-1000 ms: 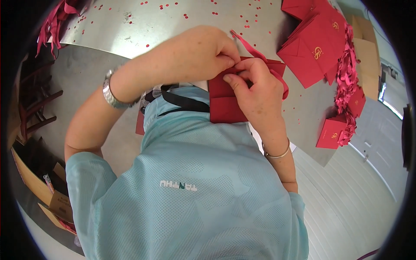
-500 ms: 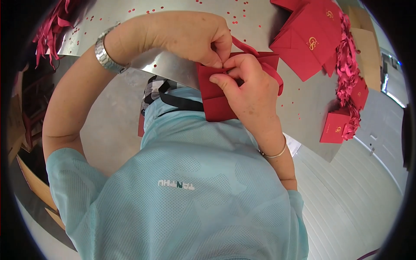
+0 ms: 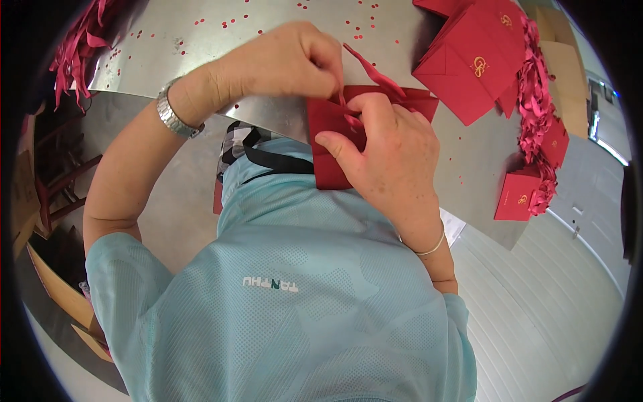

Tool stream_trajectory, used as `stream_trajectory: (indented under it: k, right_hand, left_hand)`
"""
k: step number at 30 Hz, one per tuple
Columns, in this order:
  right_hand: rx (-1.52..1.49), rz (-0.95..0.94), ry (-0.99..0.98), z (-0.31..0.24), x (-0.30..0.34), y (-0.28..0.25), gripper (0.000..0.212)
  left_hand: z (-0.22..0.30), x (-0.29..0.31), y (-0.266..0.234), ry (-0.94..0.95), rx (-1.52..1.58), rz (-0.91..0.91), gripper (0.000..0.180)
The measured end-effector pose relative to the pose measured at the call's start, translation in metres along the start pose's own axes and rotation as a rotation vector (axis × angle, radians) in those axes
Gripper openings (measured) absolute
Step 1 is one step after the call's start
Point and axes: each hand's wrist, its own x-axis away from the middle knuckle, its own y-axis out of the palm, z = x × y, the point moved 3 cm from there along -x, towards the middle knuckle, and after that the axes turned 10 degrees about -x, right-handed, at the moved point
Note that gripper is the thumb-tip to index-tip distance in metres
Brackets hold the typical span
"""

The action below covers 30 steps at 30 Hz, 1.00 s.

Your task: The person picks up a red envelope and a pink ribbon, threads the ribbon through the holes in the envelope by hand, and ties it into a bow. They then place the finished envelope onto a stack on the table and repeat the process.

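A red paper gift bag point(image 3: 329, 164) stands at the table's near edge, close against my body. My left hand point(image 3: 295, 63), with a silver watch at the wrist, is raised over the bag's top edge. Its fingers are pinched on a thin end of red ribbon point(image 3: 342, 98). Another loop of red ribbon point(image 3: 375, 72) sticks up from the bag's far side. My right hand point(image 3: 398, 151) curls over the bag's rim, its fingers partly inside the opening and the thumb lying across the near panel. The fingertips there are partly hidden.
Finished-looking red bags point(image 3: 472, 63) lie overlapping on the metal table point(image 3: 462, 181) to the right, beside a long heap of red ribbons point(image 3: 531, 100). More ribbons point(image 3: 84, 47) hang off the far left corner. Small red dots are scattered over the tabletop. A cardboard box point(image 3: 562, 84) stands at far right.
My left hand has pulled up and away from the right hand, drawing a ribbon end with it. The right hand has opened slightly and stays at the bag. The other ribbon loop now stands higher.
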Motion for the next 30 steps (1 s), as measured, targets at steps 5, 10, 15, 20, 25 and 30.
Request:
stream_trajectory:
  k: [5, 10, 15, 20, 25, 30]
  right_hand:
    - [0.047, -0.032, 0.024, 0.000, 0.006, -0.007, 0.036]
    - [0.074, -0.217, 0.029, -0.003, 0.003, -0.006, 0.037]
    - [0.026, -0.087, -0.079, 0.006, 0.010, -0.018, 0.048]
    - [-0.135, 0.287, 0.035, 0.059, 0.009, -0.050, 0.026]
    - [-0.179, 0.245, 0.201, 0.095, -0.007, -0.053, 0.018]
    - [0.188, -0.195, 0.428, 0.097, -0.040, -0.038, 0.021]
  left_hand:
    - [-0.008, 0.008, -0.041, -0.235, 0.135, 0.226, 0.009]
    - [0.011, 0.000, -0.038, -0.261, -0.364, 0.549, 0.012]
    - [0.028, 0.011, 0.000, 0.040, -0.497, 0.804, 0.019]
    - [0.028, 0.004, 0.043, 0.182, -0.532, 0.461, 0.027]
    - [0.037, -0.004, 0.049, 0.198, -0.615, 0.444, 0.032]
    - [0.046, -0.015, 0.059, 0.293, -0.895, 0.419, 0.039]
